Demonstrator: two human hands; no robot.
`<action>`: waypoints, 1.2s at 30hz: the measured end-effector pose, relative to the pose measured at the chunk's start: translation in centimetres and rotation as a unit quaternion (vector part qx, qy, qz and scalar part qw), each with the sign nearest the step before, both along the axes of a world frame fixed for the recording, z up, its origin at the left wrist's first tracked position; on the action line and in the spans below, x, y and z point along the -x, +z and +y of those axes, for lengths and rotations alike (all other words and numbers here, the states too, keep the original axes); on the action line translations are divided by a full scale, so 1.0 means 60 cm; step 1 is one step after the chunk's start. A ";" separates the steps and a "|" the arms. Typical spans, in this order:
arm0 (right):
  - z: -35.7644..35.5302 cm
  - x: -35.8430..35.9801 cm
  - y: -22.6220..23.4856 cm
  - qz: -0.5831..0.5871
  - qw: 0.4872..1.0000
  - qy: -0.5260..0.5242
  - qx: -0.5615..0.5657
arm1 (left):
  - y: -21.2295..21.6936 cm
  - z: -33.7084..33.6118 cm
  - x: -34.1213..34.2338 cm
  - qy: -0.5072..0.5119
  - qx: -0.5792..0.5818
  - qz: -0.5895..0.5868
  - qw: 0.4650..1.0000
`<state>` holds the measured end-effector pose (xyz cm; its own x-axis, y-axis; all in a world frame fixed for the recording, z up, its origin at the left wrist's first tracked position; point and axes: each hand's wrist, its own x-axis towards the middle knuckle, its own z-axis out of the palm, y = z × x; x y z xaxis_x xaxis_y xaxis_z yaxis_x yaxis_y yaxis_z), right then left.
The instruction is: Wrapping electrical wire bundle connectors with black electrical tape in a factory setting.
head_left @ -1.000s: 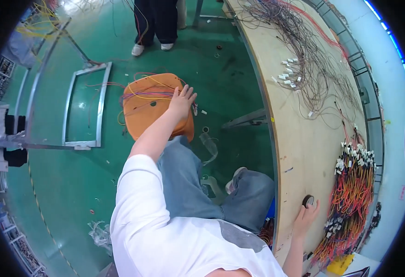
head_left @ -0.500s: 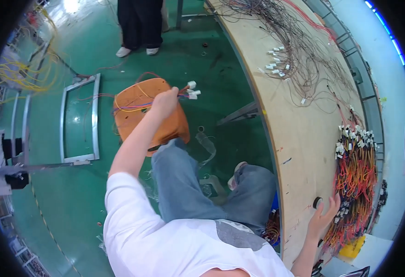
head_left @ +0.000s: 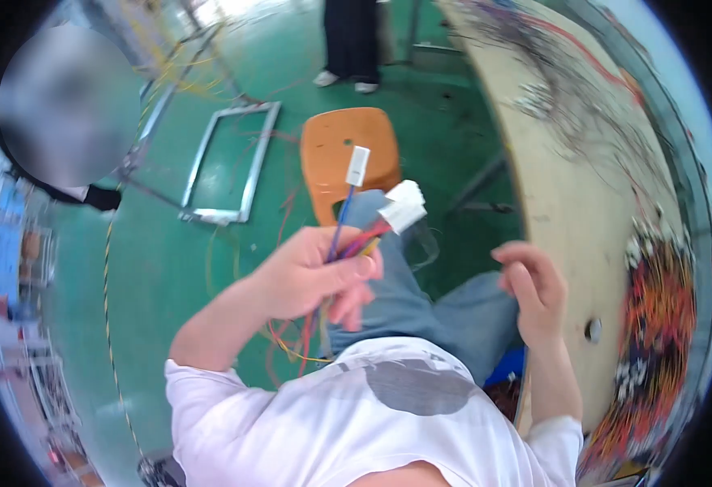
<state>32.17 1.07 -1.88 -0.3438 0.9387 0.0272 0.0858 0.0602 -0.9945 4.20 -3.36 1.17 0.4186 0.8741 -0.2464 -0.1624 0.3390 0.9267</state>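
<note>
Held up over my lap, my left hand [head_left: 311, 276] grips a wire harness [head_left: 365, 241] of blue, red, purple and yellow wires. White connectors [head_left: 403, 213] stick out past the fingers, and a white label or connector [head_left: 357, 165] stands up on a blue wire. Below the hand the red and yellow wires hang toward my left side. My right hand [head_left: 537, 294], with loosely bent fingers and nothing in it, hovers by the left edge of the wooden table [head_left: 563, 243].
An orange stool [head_left: 348, 126] stands ahead of my knees. A metal frame [head_left: 256, 178] lies on the green floor. On the table are a black ring-shaped object [head_left: 593, 329], a large pile of coloured wires [head_left: 660, 316] and grey cables [head_left: 567, 81]. Another person's legs [head_left: 352, 40] show at the far end.
My left hand has brought the wire harness from over the stool back toward my body. The right hand has lifted from beside the wire pile and moved left. My view has turned left.
</note>
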 end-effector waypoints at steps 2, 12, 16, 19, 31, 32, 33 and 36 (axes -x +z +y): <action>-0.019 0.021 0.035 0.072 0.997 0.006 -0.031 | -0.017 0.000 -0.070 -0.011 -0.045 -0.027 0.999; -0.068 -0.037 0.048 0.020 0.992 -0.080 -0.093 | -0.049 0.002 -0.227 -0.057 0.196 -0.250 0.946; -0.054 -0.060 0.022 -0.068 0.956 -0.121 -0.258 | -0.075 0.030 -0.252 0.129 0.199 -0.182 0.954; -0.056 -0.108 0.031 -0.067 0.950 -0.263 -0.156 | -0.159 0.085 -0.211 0.107 0.193 -0.186 0.957; 0.006 -0.294 -0.135 -0.405 0.840 -0.334 -0.136 | -0.431 0.197 -0.221 -0.235 -0.107 0.695 0.671; 0.007 -0.298 -0.140 -0.410 0.836 -0.343 -0.125 | -0.384 0.204 -0.243 -0.161 -0.186 0.654 0.715; 0.008 -0.301 -0.149 -0.440 0.823 -0.324 -0.155 | -0.339 0.205 -0.271 -0.085 -0.259 0.604 0.749; 0.005 -0.301 -0.155 -0.480 0.808 -0.298 -0.168 | -0.206 0.185 -0.384 -0.029 -0.442 0.282 0.851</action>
